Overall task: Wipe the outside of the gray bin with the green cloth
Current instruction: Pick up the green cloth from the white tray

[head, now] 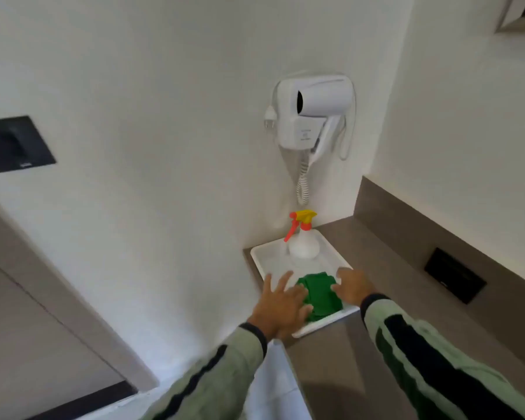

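A folded green cloth [319, 294] lies in the near part of a white tray [273, 259] on a brown counter. My left hand [281, 307] hovers over the tray's near left side, fingers spread, its fingertips touching or just beside the cloth's left edge. Just right of the cloth is my right hand [352, 287], fingers apart, at the tray's right rim. Neither hand holds anything. No gray bin is in view.
A white spray bottle [303, 241] with a yellow and orange trigger stands at the tray's far end. A white wall-mounted hair dryer [314, 112] with a coiled cord hangs above it. The counter [406, 268] runs right, with a black plate [455, 275] set in it. A door frame is on the left.
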